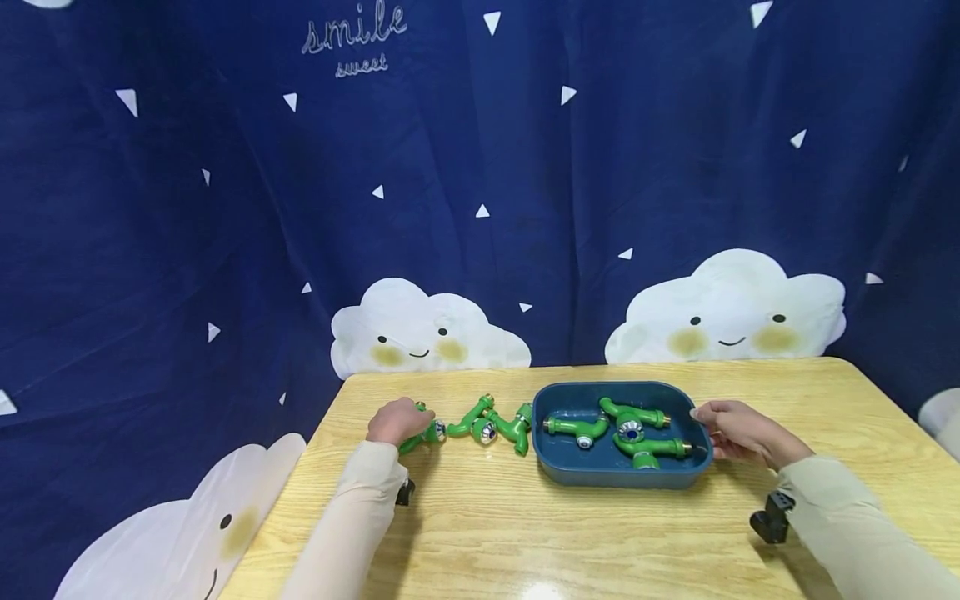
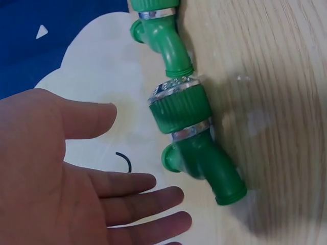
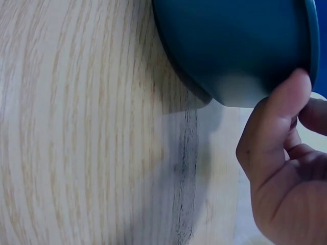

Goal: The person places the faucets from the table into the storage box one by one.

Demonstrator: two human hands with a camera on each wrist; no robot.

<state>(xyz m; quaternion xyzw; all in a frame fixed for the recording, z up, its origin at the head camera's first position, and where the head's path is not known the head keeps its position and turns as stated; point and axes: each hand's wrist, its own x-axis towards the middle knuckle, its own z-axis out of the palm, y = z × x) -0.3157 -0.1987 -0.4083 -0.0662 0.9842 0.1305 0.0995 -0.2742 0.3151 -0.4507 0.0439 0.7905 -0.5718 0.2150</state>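
My left hand (image 1: 401, 421) hovers over the leftmost green plastic tap (image 1: 431, 432) on the table. In the left wrist view its fingers are extended and spread, and they stand apart from that tap (image 2: 194, 143). Another green tap (image 2: 166, 43) lies just beyond it. Two more-central taps, one green tap (image 1: 472, 421) and a neighbouring green tap (image 1: 517, 429), lie against each other left of a dark blue plastic basin (image 1: 622, 477). My right hand (image 1: 742, 429) pinches the basin's right rim; in the right wrist view the fingers (image 3: 276, 122) touch its outer wall.
Inside the basin lie a green tap (image 1: 581, 429) at left and more green taps (image 1: 648, 447) at right. The wooden table (image 1: 480, 533) backs onto a navy curtain (image 1: 450, 150) with white clouds. Small black cameras (image 1: 772, 517) sit on the wrists.
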